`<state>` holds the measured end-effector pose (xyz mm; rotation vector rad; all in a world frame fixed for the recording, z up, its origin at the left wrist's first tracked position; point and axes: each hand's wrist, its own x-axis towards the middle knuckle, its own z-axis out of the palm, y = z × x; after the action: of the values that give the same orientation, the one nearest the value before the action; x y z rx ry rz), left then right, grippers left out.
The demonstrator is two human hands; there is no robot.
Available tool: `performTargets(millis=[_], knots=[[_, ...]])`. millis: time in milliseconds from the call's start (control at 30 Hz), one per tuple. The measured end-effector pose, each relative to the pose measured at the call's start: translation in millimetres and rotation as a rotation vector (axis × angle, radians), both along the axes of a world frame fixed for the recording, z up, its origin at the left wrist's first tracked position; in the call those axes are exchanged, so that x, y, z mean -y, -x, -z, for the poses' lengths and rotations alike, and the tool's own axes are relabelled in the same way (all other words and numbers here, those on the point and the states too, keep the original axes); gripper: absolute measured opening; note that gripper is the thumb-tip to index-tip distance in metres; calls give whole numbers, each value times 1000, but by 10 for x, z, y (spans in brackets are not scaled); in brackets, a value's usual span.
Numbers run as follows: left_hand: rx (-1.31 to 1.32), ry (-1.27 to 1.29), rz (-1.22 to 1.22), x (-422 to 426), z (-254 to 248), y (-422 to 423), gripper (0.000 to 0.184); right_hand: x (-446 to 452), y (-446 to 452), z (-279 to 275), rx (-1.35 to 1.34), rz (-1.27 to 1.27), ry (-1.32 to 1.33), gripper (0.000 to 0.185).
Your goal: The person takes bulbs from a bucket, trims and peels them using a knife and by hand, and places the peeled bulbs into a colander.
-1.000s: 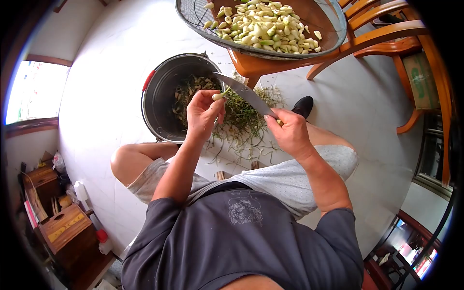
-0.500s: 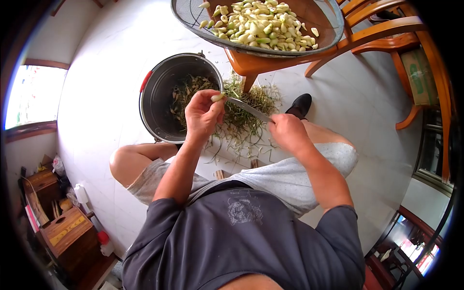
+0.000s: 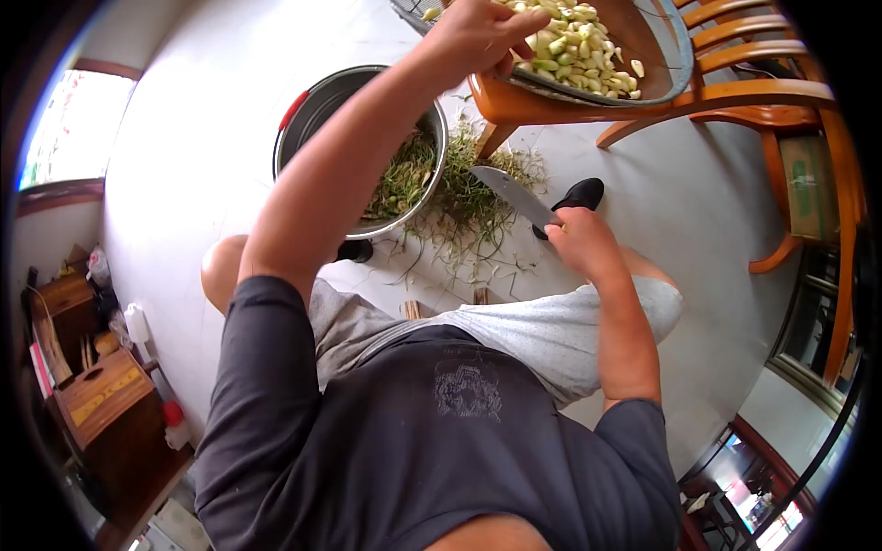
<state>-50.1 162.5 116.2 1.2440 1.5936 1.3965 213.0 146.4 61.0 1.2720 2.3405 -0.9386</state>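
My left hand (image 3: 489, 37) reaches over the wide round mesh basket (image 3: 682, 55), at the near side of its pile of small, pale green-white bulbs (image 3: 583, 46). Its fingers are stretched and apart, and I see no bulb between them. Lower right, my right hand (image 3: 584, 241) grips a knife (image 3: 516, 195) by its handle. The broad blade points up and left, above a heap of green and dry trimmings (image 3: 478, 207) on the floor. My left forearm covers part of the metal bucket (image 3: 445, 151) and the basket's left side.
More trimmings (image 3: 404, 179) lie inside the bucket, between my legs. The basket rests on a wooden chair (image 3: 514, 106); other wooden chair parts (image 3: 753, 101) stand at right, with a cardboard box (image 3: 808, 188). A wooden cabinet (image 3: 106, 395) is at far left.
My left hand has gone from beside the knife tip, where it held a bulb, up to the basket; that bulb no longer shows. The knife has shifted slightly right, away from the left hand.
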Motion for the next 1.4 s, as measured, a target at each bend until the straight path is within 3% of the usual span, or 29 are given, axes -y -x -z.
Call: performTargets(millis=[33, 100, 167, 200, 233, 300, 433, 533, 600, 667, 800, 900, 933, 1033, 1200, 1300, 1400], knots=[[-234, 382, -8, -120, -152, 138, 54, 6, -12, 26, -16, -12, -23, 22], [-578, 67, 13, -112, 118, 507, 42, -19, -78, 92, -53, -31, -66, 22], [-351, 100, -104, 296, 26, 546, 39, -37, -122, 98, -109, -35, -64, 21], [-289, 325, -96, 442, 168, 762, 36, -37, -123, 81, -137, -40, -63, 21], [-223, 550, -90, 633, 419, 996, 33, -32, -98, 43, -153, -14, -51, 21], [-95, 682, -12, 1072, 1024, 1312, 24, -14, -42, -24, -181, 32, -19, 20], [44, 994, -219, 1594, 2079, 1419, 15, -8, 66, -44, -187, -25, -15, 19], [-136, 974, -159, 1773, 2914, 1377, 25, 20, 150, -44, -174, -35, 4, 19], [-211, 984, -66, 1773, 3111, 1242, 40, 10, 157, 1, -203, -47, -9, 19], [-391, 915, -151, 1800, 3255, 1160, 40, 4, 158, 38, -218, -59, -32, 19], [-502, 881, -208, 1838, 3065, 1061, 37, 2, 151, 41, -234, -78, -52, 19], [-367, 913, -165, 1846, 2809, 1197, 41, 7, 128, 18, -254, -64, -44, 18], [-405, 773, -214, 1867, 2754, 1205, 34, 20, 118, 5, -261, -55, -41, 18], [230, 604, -310, 1820, 2109, 1073, 27, 42, 127, -112, -251, -12, -14, 18], [326, 403, -209, 1734, 1305, 672, 31, 100, 115, -152, -519, -22, -92, 16], [425, 235, -227, 1673, 1134, 345, 23, 175, 148, -167, -670, -1, -149, 19], [682, 188, -145, 1609, 1051, 100, 20, 229, 167, -132, -803, -4, -226, 17]])
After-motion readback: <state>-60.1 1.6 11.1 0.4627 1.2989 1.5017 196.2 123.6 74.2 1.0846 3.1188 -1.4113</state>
